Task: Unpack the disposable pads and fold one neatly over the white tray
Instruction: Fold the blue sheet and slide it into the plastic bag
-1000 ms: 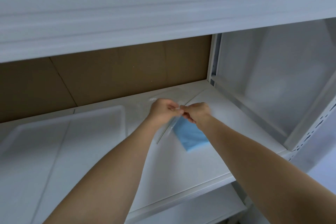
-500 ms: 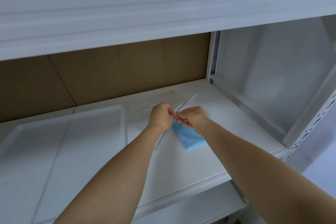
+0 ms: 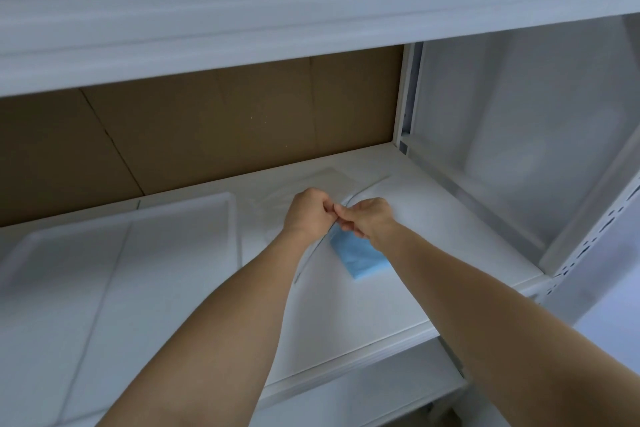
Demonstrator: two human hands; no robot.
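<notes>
On the white shelf [image 3: 398, 295], a clear wrapper [image 3: 322, 184] is being pinched by left hand [image 3: 310, 210] & right hand [image 3: 369, 220] over the blue pads [image 3: 360, 258], beside the white tray [image 3: 232, 215] — uneven pulling is probably risking pads sliding off.

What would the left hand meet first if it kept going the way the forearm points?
Probably the right hand, already touching the left hand at the fingertips. Past it lie the clear wrapper and the shelf's white side wall; depth is unclear.
</notes>
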